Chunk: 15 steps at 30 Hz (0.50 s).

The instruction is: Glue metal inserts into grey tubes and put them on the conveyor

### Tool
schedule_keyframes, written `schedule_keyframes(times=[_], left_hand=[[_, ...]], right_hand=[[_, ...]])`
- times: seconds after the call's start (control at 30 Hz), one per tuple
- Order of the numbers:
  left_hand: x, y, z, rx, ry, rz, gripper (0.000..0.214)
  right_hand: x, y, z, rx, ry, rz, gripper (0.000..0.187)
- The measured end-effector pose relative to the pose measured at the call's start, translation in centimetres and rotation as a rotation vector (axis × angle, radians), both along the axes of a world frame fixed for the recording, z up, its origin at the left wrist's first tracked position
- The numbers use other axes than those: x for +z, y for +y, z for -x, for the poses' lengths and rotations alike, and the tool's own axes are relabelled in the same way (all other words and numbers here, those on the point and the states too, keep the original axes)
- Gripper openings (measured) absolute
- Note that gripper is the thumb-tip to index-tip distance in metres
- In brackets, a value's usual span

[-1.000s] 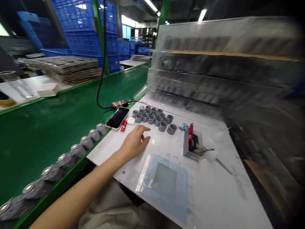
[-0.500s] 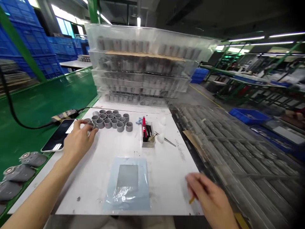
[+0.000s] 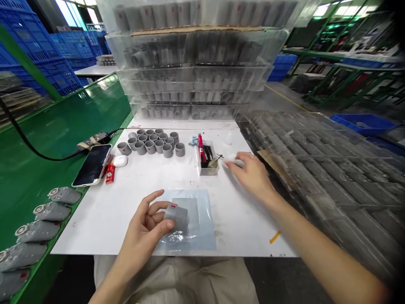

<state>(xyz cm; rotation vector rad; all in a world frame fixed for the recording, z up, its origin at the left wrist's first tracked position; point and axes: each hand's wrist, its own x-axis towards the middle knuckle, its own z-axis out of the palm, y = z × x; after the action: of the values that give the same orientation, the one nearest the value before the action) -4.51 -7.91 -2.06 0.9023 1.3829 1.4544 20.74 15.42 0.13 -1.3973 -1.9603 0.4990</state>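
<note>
My left hand (image 3: 147, 223) is closed on a short grey tube (image 3: 177, 216) with a red mark. It holds the tube above a light blue plastic sheet (image 3: 207, 236), which has a grey rectangle on it. At the right of the white table, my right hand (image 3: 253, 175) has its thumb and fingers closed around a small whitish piece (image 3: 237, 162), whose kind is partly hidden. Just left of that hand is a small clear box (image 3: 209, 171) with a red-handled tool (image 3: 200, 147) in it. Several more grey tubes (image 3: 150, 146) stand grouped at the back left.
A phone (image 3: 91, 165), a white case (image 3: 120, 161) and a red packet (image 3: 110, 173) lie at left. Grey cylindrical parts (image 3: 38, 231) line the green ledge. Stacked clear bins (image 3: 196, 78) rise behind. A yellow strip (image 3: 275, 237) lies front right; clear trays (image 3: 316, 169) stand beyond the edge.
My left hand has brought a grey tube from the back-left group to above the blue sheet. My right hand has let go of the yellow strip and moved forward to the whitish piece.
</note>
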Motion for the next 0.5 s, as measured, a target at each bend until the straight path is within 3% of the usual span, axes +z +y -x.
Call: schedule_keyframes(times=[0.1,0.3,0.4,0.5], left_hand=[[0.5,-0.3,-0.2,0.007,-0.118,0.029,0.053],[0.8,-0.4,-0.4,-0.005,-0.085,0.067,0.032],[0.7,-0.3,-0.4,0.017,-0.051,0.068,0.025],[0.7,-0.3,-0.4,0.026,-0.045,0.069,0.027]], right_hand=[[1.2,-2.8,-0.6,-0.013,0.148,-0.060,0.032],[2.4,-8.9,1.8,0.055,0.756,-0.089,0.035],[2.4,-10.6,3.4,0.105,0.845,-0.111,0.036],[2.4,-12.0,4.1,0.128,0.795,-0.148,0.041]])
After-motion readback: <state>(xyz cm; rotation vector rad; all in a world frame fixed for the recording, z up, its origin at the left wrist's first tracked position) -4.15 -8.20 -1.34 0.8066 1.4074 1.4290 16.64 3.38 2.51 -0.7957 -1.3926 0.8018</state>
